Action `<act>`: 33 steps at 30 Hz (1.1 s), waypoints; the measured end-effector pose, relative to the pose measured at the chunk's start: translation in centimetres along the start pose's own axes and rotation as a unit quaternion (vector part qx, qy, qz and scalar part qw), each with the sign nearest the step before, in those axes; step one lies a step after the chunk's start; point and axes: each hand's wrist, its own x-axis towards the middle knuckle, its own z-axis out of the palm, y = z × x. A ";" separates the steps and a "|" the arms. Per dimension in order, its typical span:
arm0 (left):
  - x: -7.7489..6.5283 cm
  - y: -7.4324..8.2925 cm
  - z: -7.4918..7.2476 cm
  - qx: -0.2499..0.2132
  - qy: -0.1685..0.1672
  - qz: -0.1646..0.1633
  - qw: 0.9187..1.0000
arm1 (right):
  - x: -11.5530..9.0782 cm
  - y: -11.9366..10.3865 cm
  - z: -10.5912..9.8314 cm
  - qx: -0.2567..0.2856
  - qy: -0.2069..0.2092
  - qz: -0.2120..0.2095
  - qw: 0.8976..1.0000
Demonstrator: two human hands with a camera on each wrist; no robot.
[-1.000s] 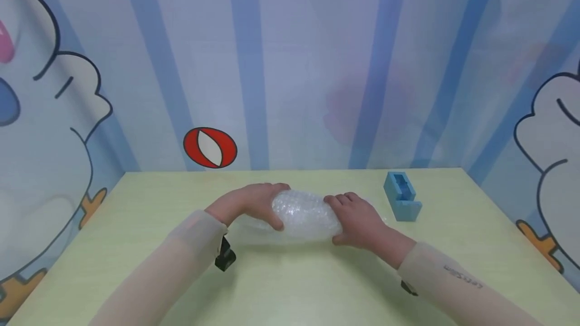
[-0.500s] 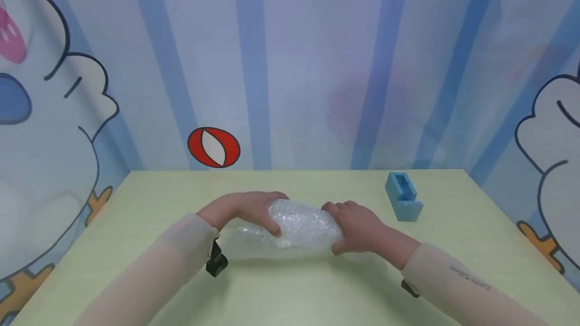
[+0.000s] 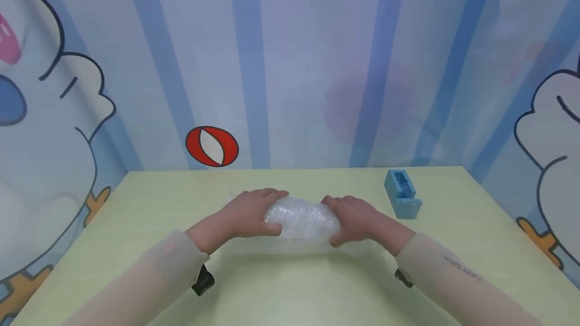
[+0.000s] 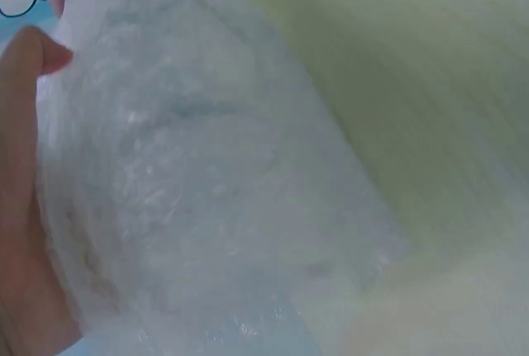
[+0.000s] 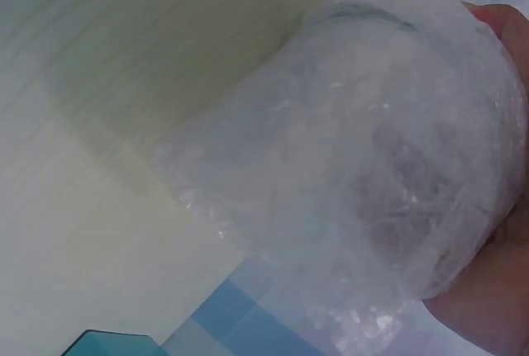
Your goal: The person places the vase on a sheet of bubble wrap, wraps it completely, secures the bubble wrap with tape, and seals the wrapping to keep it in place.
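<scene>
We count two hands, left (image 3: 248,214) and right (image 3: 357,219), their fingers gripping opposite ends of one bubble-wrap bundle (image 3: 301,219) over one pale table (image 3: 290,291); what the wrap contains, we cannot make out. Beyond the bundle, to its right, we see one blue hollowed block (image 3: 404,206), and behind the bundle one striped backdrop (image 3: 308,64).

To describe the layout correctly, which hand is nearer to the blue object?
The right hand; the left hand is farther away, across the bubble wrap.

Left grip (image 3: 248,211): thumb (image 3: 270,228) now flatter, cuff (image 3: 188,251) lower
</scene>
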 end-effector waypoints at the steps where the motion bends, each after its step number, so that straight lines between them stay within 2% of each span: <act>1: -0.2 0.1 0.1 0.012 0.012 0.004 1.000 | 0.1 0.1 0.0 0.002 -0.002 0.001 1.000; 5: -0.8 0.3 0.4 0.053 0.049 0.022 0.997 | 0.6 0.4 -0.1 0.013 -0.008 0.012 1.000; 9: -1.2 -0.1 0.8 0.080 0.073 0.034 0.994 | 1.1 0.3 -0.2 0.026 -0.022 0.021 0.999; 18: -1.8 -0.6 1.6 0.115 0.111 0.036 0.987 | 2.2 0.4 -1.2 0.029 -0.058 0.017 0.998; 24: -1.9 -0.5 2.2 0.118 0.147 0.041 0.981 | 2.1 0.6 -0.9 0.038 -0.055 0.017 0.998; 27: -1.9 -0.4 2.5 0.108 0.157 0.048 0.980 | 1.3 0.7 -0.5 0.042 -0.037 0.008 0.998; 29: -1.8 -0.4 2.6 0.101 0.161 0.049 0.980 | 0.6 0.7 -0.1 0.035 -0.009 -0.005 0.999; 31: -1.7 -0.4 2.6 0.101 0.163 0.048 0.980 | -0.3 0.6 0.2 0.003 0.040 -0.028 0.999; 33: -1.6 -0.3 2.4 0.100 0.161 0.043 0.981 | -1.3 0.3 0.6 -0.051 0.102 -0.056 0.992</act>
